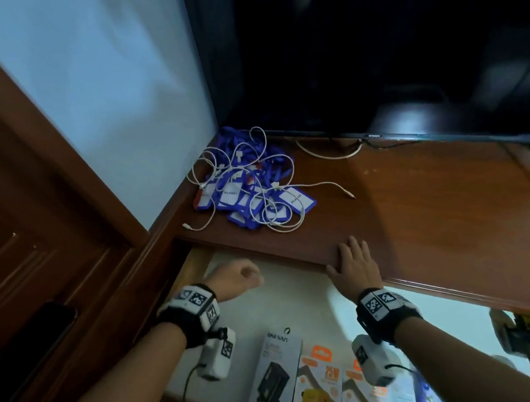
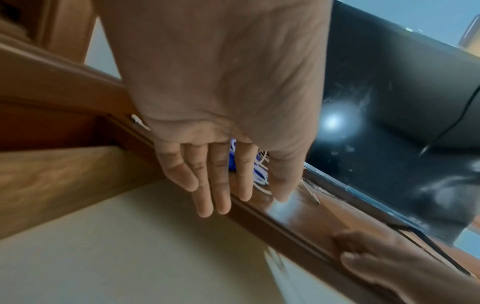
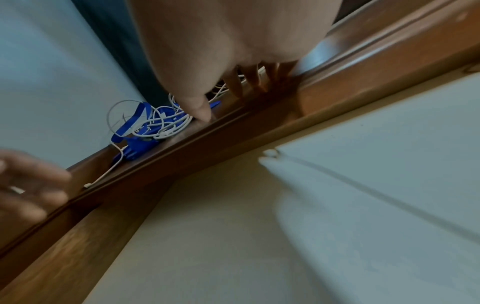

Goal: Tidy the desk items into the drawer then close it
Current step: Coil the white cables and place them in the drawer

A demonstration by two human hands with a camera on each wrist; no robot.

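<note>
My right hand (image 1: 354, 265) lies flat on the desk (image 1: 434, 205) edge; my left hand (image 2: 221, 123), fingers straight and holding nothing, hovers over the drawer (image 1: 310, 299).

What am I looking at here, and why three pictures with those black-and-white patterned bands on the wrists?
No machine: a person is tidying a desk. One camera sits on the head, and one on each wrist band looks along the fingers. The right hand rests flat on the desk edge. The left hand hovers over the open drawer, holding nothing. On the desk lie blue lanyard badges tangled with white cables, in front of a dark screen. Boxed chargers already lie in the drawer.
</note>
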